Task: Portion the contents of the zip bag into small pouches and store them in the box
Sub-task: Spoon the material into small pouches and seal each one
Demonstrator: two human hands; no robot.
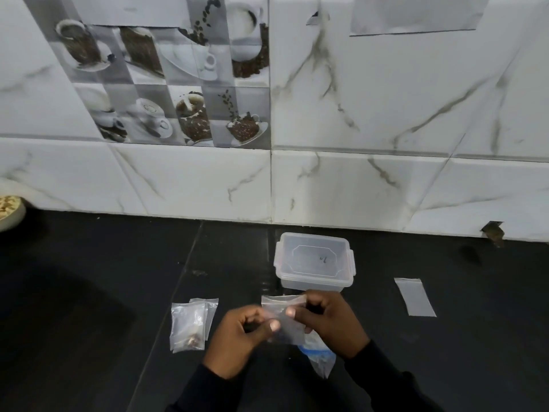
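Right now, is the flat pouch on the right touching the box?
No, the flat pouch lies on the black counter, clearly apart from the box.

Tabletop (89,292) is smooth black stone-looking stuff with a faint sheen. Wall tiles (386,99) are glossy white marble-look. Box (312,260) is cloudy translucent plastic. The small pouch (285,310), filled pouches (188,325) and spare pouch (414,297) are thin clear plastic film. Sleeves (386,382) look like matt dark cloth.

1 head camera looks down, close over worktop (89,307)
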